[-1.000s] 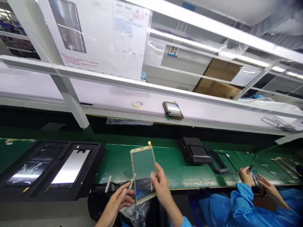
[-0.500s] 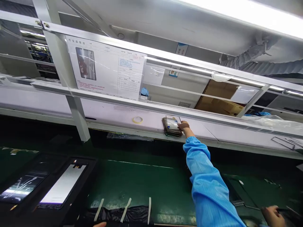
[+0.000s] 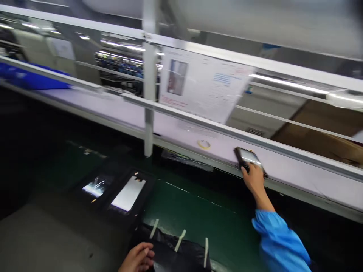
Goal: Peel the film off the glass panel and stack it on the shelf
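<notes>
My right hand [image 3: 254, 179], in a blue sleeve [image 3: 279, 236], reaches to the shelf and rests on the near end of a stack of flat phone-sized panels [image 3: 249, 156]. Its thumb and forefinger are apart, and blur hides the other fingertips. At the bottom, my left hand [image 3: 138, 257] is loosely curled beside black plastic sheeting [image 3: 178, 253], with no held thing visible. To its left on the bench, a panel with a white face [image 3: 129, 193] lies in a black holder, next to a dark glossy panel [image 3: 95, 187].
A yellow tape ring [image 3: 203, 144] lies on the pale shelf [image 3: 176, 130]. An upright post [image 3: 149, 90] and rails stand in front, with an instruction sheet [image 3: 204, 85] hung on them. Pale strips [image 3: 180, 241] cross the plastic on the green bench [image 3: 198, 211]. A blue bin [image 3: 42, 77] stands far left.
The view has swung left. My right hand has shifted from the stack's right side to its near end, and the stack looks more squared up. My left hand has come further into view.
</notes>
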Available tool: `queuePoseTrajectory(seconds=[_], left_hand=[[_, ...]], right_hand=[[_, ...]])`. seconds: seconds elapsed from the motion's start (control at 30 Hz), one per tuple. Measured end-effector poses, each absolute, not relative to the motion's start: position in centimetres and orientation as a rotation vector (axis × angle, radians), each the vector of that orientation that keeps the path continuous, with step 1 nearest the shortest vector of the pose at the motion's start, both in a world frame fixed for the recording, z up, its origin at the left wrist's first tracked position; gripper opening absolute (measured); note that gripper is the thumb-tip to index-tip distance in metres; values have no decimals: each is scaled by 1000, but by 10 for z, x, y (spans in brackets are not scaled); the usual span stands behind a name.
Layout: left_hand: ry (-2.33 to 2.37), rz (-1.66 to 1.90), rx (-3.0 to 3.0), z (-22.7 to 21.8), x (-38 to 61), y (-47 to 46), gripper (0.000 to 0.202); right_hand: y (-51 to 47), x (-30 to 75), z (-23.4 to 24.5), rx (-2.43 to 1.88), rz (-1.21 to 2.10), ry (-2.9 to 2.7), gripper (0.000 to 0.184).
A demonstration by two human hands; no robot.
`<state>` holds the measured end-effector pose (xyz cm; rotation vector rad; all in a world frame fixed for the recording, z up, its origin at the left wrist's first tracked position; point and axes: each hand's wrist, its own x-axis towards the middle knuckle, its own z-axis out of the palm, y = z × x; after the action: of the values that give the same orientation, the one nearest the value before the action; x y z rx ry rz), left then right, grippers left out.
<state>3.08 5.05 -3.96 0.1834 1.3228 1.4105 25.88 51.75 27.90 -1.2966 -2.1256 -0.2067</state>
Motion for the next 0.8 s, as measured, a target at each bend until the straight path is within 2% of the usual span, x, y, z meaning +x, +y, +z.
queuePoseTrajectory(seconds=[0.07,0.13,0.23,0.33,0.4,0.5,0.67,0.8], left_hand=[[1280,1455,207,-46,4,36,68],[1257,1474,216,-51,-31,13,71],[1297,1524,180,-48,-91,-37,73],[1382,1553,103,-31,-152,-94,68],[1426,1562,46,-20,-187,-127,66],[1459,1586,-31,-15,-226,-164,68],[1448,1631,-137,-34,-254,-189,67],[1412,1664,-236,-49,-267,-195,62]], right_hand=[[466,230,222,-990,-145,-2195,47],[401,193,155,-880,50,-2282,46],[292,123,67,-942,446,-2401,45],[208,46,23,-1035,749,-2510,49],[180,0,19,-1018,850,-2573,49],[174,-63,38,-910,862,-2654,48],[211,-175,85,-759,729,-2831,44],[257,-285,109,-863,598,-2971,45]])
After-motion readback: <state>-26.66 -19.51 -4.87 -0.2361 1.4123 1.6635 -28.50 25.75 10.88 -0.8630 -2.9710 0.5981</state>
